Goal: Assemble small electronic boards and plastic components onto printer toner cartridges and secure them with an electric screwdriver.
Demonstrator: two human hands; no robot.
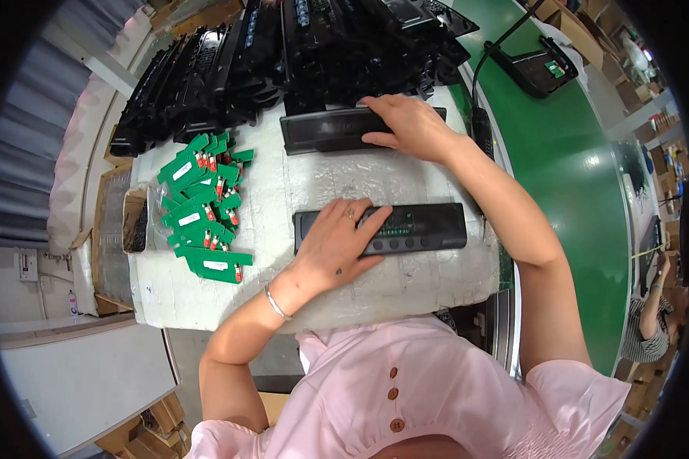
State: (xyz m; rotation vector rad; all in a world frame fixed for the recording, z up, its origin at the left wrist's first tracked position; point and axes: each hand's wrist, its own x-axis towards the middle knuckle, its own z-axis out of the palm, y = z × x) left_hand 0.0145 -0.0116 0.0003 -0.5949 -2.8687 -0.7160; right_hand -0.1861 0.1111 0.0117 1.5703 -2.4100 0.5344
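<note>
Two panels in play: left hand (pixel 337 241) flat on near panel (pixel 406 228), right hand (pixel 406 126) gripping far panel (pixel 329 128). Risk: dragging it knocks the green boards (pixel 205 206).

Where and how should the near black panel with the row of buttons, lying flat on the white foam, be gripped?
Probably by its free right end, from the right: the near black panel lies flat and lengthwise left to right on the white foam pad, and the left hand covers its left half. It is long and narrow, so fingers should pinch across the far and near long edges, clear of the buttons.
</note>
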